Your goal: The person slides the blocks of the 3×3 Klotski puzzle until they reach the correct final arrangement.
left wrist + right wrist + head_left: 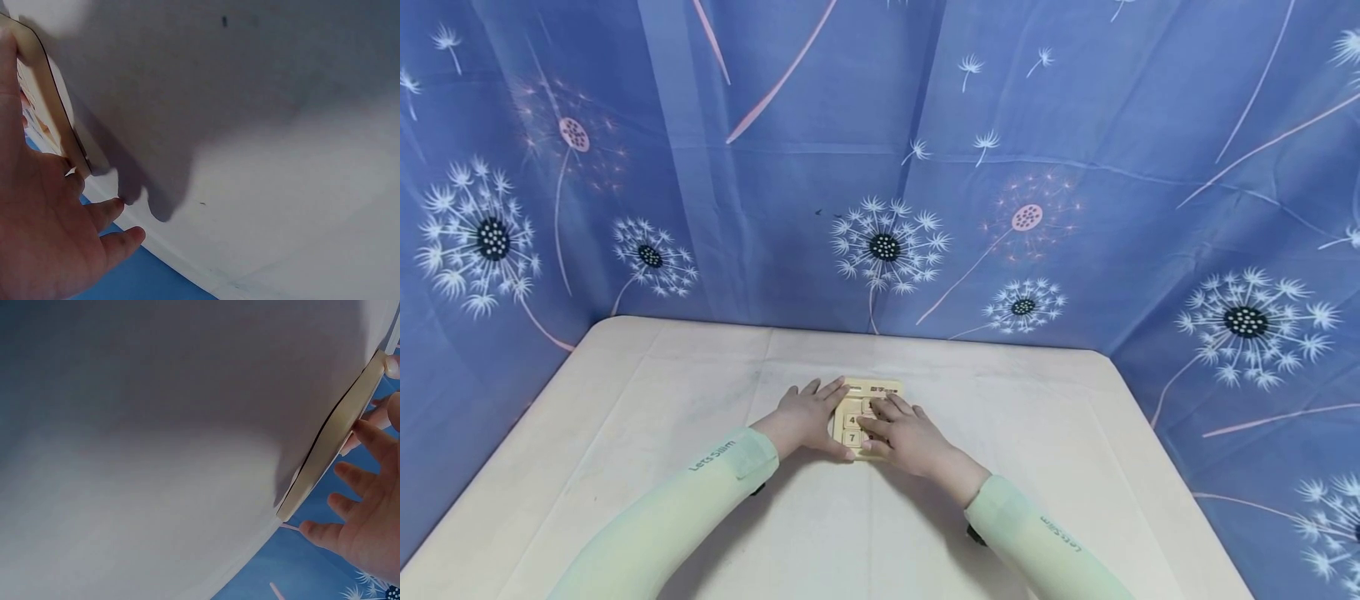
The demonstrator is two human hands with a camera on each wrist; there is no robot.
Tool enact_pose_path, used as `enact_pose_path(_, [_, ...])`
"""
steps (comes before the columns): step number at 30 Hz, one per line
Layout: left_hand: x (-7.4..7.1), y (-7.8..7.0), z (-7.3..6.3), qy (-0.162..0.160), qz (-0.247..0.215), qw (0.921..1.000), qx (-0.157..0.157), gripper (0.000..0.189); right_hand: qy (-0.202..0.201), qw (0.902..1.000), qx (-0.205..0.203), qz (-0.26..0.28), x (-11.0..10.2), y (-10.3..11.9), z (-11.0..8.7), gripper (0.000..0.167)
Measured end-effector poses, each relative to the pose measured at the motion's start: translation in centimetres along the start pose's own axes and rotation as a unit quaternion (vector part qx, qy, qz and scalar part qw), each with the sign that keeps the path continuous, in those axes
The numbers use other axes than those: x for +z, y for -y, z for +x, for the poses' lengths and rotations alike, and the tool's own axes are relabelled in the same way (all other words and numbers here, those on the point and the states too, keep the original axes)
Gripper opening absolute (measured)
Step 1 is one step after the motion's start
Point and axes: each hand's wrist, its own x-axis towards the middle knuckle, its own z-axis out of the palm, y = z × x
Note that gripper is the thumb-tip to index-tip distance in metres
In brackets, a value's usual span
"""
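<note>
A pale yellow number sliding puzzle (861, 383) lies on the table, with numbered square tiles such as 4 and 7 showing. My left hand (808, 419) holds it along the left side, thumb at the near corner and index finger at the far corner. In the left wrist view the thumb lies along the puzzle's edge (57, 106), while other fingers spread past it. Over the right part of the tiles rests my right hand (913, 439), fingertips touching them and hiding several. The right wrist view shows the puzzle's side (334, 437) beside spread fingers.
A cream-covered table (737, 367) spreads around the puzzle. Blue curtains (790, 183) with a dandelion print hang behind it and at both sides. Pale green sleeves (670, 500) cover both forearms.
</note>
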Motion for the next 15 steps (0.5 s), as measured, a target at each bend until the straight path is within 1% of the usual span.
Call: enact_pose_path(15, [0.18, 0.09, 0.20, 0.001, -0.001, 1.0000, -0.003, 0.116, -0.002, 1.0000, 0.000, -0.003, 0.06, -0.03, -0.05, 0.048])
